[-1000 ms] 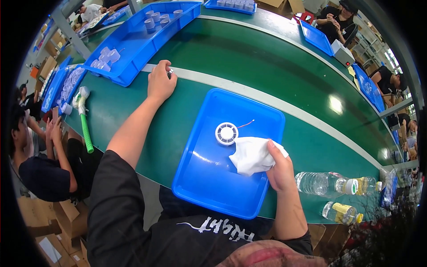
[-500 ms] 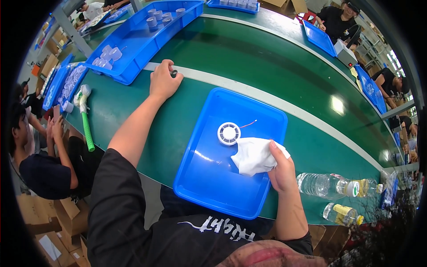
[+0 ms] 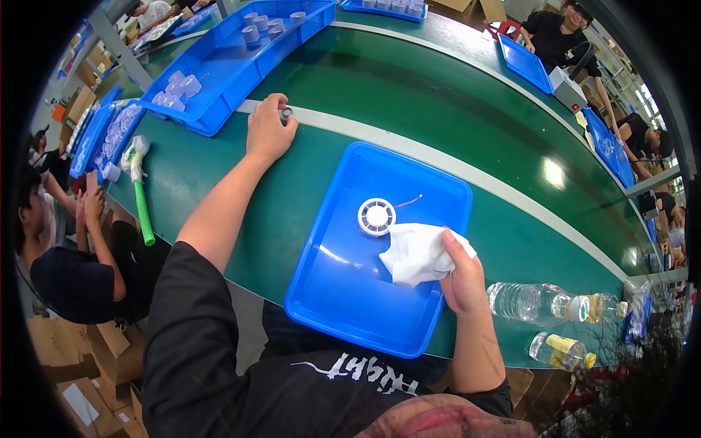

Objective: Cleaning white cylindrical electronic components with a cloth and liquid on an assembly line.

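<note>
Right fingers [image 3: 458,252], white cloth [image 3: 415,255] between them (round unit [image 3: 377,217] farther left)

We are noting white round unit [image 3: 377,217], dark slots ringing its pale centre, lying slotted face up in blue tray [image 3: 358,310]. Thin reddish lead [image 3: 407,202] is trailing from unit toward upper right. We are seeing creased white cloth [image 3: 418,254] hanging from right hand [image 3: 462,281] above tray, overlapping unit's edge; contact uncertain. We are observing left hand [image 3: 270,133] gripping small dark round piece [image 3: 285,113], details too small.
</note>
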### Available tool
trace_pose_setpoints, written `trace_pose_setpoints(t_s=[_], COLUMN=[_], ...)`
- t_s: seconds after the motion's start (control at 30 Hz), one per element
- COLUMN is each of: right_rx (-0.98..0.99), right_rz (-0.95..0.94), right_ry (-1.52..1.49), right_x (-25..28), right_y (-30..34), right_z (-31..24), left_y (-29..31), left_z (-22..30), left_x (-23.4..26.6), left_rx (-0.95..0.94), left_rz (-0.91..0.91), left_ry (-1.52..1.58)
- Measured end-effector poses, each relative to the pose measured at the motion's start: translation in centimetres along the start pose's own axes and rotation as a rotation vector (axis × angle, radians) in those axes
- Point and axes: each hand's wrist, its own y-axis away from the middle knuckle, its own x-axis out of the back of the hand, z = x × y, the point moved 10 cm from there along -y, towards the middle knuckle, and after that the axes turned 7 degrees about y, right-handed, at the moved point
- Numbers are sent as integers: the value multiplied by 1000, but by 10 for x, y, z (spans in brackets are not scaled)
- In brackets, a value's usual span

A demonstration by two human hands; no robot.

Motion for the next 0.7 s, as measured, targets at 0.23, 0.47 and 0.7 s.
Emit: trace_pose_setpoints(t_s=[0.23, 0.47, 0.7], right_rx=[-3, 3, 12], right_rz=[4, 1, -11], right_ry=[18, 15, 11], right_x=[1, 1, -2], right_y=[-1, -1, -1], right_z=[1, 1, 0], left_y=[-1, -2, -1], left_z=[-6, -9, -8], left_x=[-3, -5, -3], left_rx=[22, 74, 92], left_rz=[0, -36, -31], left_ry=[-2, 12, 40])
